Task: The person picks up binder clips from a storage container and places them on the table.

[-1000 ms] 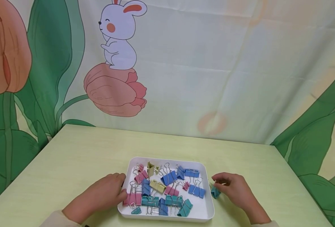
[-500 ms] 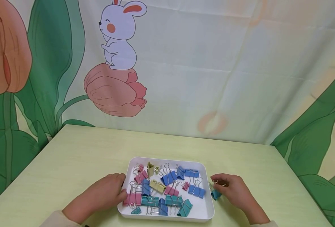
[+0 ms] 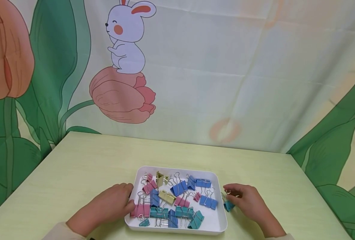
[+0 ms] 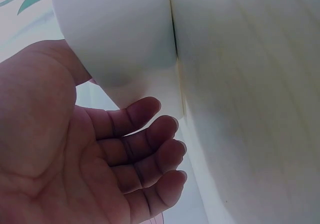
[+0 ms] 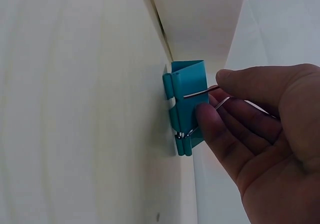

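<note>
A white tray full of binder clips sits on the table in the head view. My left hand holds the tray's left side, the thumb over the rim and the fingertips at the outer wall. Just off the tray's right side, my right hand pinches a teal binder clip by its wire handle. In the right wrist view that clip stands close over the table, between the thumb and the index finger. Part of its second handle is hidden by the fingers.
Several clips lie in the tray: pink ones at left, blue ones at right, yellow ones in the middle and teal ones in front. Behind the pale yellow table hangs a printed cloth.
My right hand has shifted slightly, and the teal clip in it has turned and moved a little downward in the head view. The left hand and the tray have stayed in place.
</note>
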